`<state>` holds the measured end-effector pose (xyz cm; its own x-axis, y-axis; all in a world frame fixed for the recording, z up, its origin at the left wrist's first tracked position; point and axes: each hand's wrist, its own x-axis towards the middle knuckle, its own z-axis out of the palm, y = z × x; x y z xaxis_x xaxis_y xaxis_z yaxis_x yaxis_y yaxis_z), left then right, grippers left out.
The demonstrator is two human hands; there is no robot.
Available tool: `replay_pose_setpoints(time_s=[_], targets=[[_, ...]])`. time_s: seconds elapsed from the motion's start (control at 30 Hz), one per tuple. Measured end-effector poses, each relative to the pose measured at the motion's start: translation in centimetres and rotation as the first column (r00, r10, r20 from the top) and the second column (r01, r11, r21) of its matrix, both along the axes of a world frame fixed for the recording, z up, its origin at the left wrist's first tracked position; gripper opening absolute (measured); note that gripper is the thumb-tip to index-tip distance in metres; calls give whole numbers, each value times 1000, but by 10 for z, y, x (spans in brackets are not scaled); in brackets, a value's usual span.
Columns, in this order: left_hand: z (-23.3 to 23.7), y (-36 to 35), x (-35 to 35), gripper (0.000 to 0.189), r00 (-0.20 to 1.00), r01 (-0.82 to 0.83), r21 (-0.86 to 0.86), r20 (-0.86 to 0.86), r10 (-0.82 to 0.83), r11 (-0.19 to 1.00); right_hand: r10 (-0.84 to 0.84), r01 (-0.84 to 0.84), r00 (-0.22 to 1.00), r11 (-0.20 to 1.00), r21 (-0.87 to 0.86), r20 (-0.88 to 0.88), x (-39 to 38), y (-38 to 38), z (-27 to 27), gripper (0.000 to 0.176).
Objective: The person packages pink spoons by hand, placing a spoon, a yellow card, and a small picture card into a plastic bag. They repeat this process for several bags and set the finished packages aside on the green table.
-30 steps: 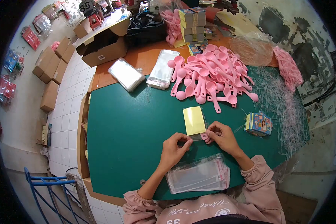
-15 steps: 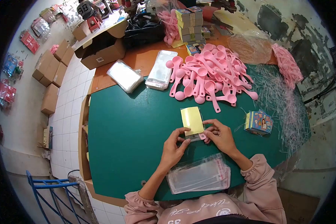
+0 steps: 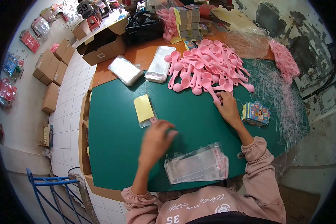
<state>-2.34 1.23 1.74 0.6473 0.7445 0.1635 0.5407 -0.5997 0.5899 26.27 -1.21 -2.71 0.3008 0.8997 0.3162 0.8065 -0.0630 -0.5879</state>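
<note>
My right hand (image 3: 227, 107) has its fingers closed on the handle end of a pink measuring spoon (image 3: 208, 85) at the near edge of the spoon pile (image 3: 209, 61). Smeared by motion, my left hand (image 3: 156, 140) is over the mat, just below a clear plastic packet (image 3: 143, 124). In that packet lies a yellow card (image 3: 143, 108), with the pink end of a spoon handle (image 3: 153, 120) showing at its lower corner. Closer to my body is a fanned stack of clear plastic bags (image 3: 196, 166).
Small printed cards (image 3: 257, 114) are stacked right of my right hand. Two bundles of clear bags (image 3: 125, 71) (image 3: 159, 64) lie behind the green mat (image 3: 112, 130). An open cardboard box (image 3: 104, 52), banded card stacks (image 3: 187, 23) and shredded plastic (image 3: 280, 100) border the work area.
The packet with the yellow card has gone from between both hands to the left side of the mat. My left hand has moved left; my right hand has reached up to a spoon.
</note>
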Motion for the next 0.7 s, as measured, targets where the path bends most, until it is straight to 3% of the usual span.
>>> replay_pose_setpoints(time_s=[0.07, 0.2, 0.27, 0.3, 0.37, 0.53, 0.6, 0.7], targets=[[7, -30, 36, 29, 980, 197, -246, 34, -195, 949, -3, -15, 986, 994, -105, -168, 2, -6, 12, 20], [-11, -45, 60, 24, 951, 300, -109, -39, -306, 948, 23, -24, 936, 1000, 2, -352, 11, -23, 20, 20], [-13, -33, 60, 21, 930, 367, -426, 156, -332, 827, 34, -16, 890, 999, 44, -454, 15, -30, 23, 19], [-11, -29, 60, 21, 931, 366, -424, 154, -332, 828, 35, -16, 890, 999, 46, -455, 14, -31, 24, 19], [-9, -25, 57, 17, 921, 381, -417, 250, -299, 825, 116, -6, 741, 986, 167, -661, 12, -33, 24, 17], [-24, -17, 52, 11, 854, 465, -516, 475, -212, 719, 189, 3, 690, 964, 264, -699, 5, -33, 34, 16], [-29, -14, 52, 18, 786, 518, -773, 599, 154, 367, 218, 35, 657, 947, 319, -721, 1, -35, 38, 17], [-18, -10, 50, 19, 834, 397, -826, 507, 217, 400, 210, -4, 665, 961, 278, -717, -2, -38, 39, 20]])
